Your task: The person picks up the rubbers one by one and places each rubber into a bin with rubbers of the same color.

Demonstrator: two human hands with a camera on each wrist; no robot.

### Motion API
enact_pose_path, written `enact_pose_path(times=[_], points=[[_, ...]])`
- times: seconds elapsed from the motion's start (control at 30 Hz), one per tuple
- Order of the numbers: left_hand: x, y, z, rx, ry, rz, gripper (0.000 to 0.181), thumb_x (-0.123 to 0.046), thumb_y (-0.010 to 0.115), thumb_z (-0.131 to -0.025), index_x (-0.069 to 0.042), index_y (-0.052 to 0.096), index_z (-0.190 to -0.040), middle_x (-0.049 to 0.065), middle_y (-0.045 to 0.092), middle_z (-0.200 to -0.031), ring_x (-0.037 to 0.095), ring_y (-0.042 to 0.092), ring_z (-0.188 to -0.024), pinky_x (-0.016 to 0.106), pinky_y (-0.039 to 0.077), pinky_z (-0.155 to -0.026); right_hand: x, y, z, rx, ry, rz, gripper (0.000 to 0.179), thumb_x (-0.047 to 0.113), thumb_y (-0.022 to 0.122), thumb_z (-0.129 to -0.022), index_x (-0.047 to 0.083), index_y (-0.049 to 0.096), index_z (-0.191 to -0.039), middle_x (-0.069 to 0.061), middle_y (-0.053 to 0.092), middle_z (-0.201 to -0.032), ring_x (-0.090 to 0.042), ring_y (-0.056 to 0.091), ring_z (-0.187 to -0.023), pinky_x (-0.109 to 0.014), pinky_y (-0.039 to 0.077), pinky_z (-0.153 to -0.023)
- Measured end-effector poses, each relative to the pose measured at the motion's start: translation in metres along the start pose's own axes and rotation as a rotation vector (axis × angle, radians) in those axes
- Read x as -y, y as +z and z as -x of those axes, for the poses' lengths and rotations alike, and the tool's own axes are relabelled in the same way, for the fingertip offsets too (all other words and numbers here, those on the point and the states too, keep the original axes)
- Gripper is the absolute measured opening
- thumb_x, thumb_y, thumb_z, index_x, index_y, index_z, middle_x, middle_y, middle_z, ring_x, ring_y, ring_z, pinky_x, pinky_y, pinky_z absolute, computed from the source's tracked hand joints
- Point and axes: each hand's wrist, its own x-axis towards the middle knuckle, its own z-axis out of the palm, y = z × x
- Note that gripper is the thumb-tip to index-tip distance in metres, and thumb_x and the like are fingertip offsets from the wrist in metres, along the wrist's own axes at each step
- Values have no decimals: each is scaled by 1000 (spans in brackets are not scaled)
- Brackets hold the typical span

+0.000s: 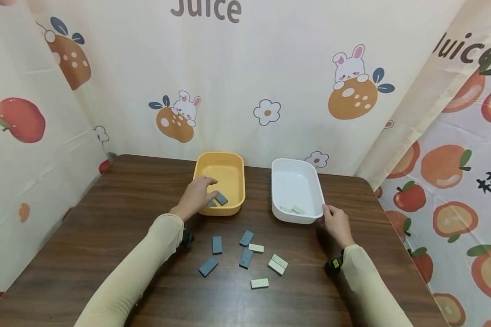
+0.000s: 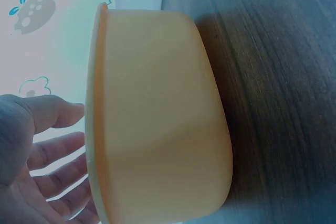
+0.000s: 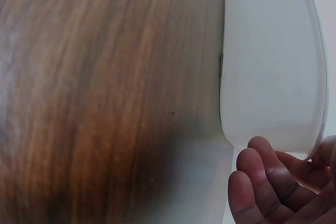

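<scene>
My left hand (image 1: 197, 195) is over the near left side of the yellow bin (image 1: 240, 181), thumb and fingers apart with nothing seen between them. Below it, inside the bin, lie blue-grey blocks (image 1: 221, 198), partly hidden by the hand. The left wrist view shows the bin's outer wall (image 2: 157, 108) and the fingers reaching past its rim. At the near right corner of the white bin (image 1: 296, 181), my right hand (image 1: 336, 222) pinches the rim between thumb and forefinger, its other fingers outside the wall. Pale cream blocks (image 1: 298, 210) lie in that bin's near end.
Several blue-grey blocks (image 1: 217, 245) are scattered on the dark wooden table (image 1: 155, 290) in front of the bins. Several pale cream blocks (image 1: 259, 283) lie to their right, two side by side. A printed curtain (image 1: 237, 63) hangs behind the table.
</scene>
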Motion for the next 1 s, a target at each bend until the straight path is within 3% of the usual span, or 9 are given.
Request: enact_pose_path(times=[0.5,0.77,1.0], points=[[10,-5,15,-136,-85,8,33,-22,64,-93,-4,67,-120,18,60,-125,37,54,-115,53,45,-97,-1,-2,0,0,-10,-6,49,32,37,-105,-6,67,-96,-20,70,-77,-14,64,-60,-24,48,-57],[18,-7,21,-145,-111,7,33,-22,62,-94,-3,67,-120,20,58,-127,38,51,-120,55,42,-101,-4,-1,-2,7,-4,-5,50,34,36,-105,-5,67,-95,-15,69,-74,-9,60,-58,-25,48,-58],[26,-8,25,-163,-147,3,32,-22,61,-94,-4,67,-120,21,57,-126,39,51,-118,55,41,-100,-3,-2,-1,17,7,-8,51,35,35,-105,-5,66,-101,-18,70,-79,-12,61,-61,-26,49,-59]])
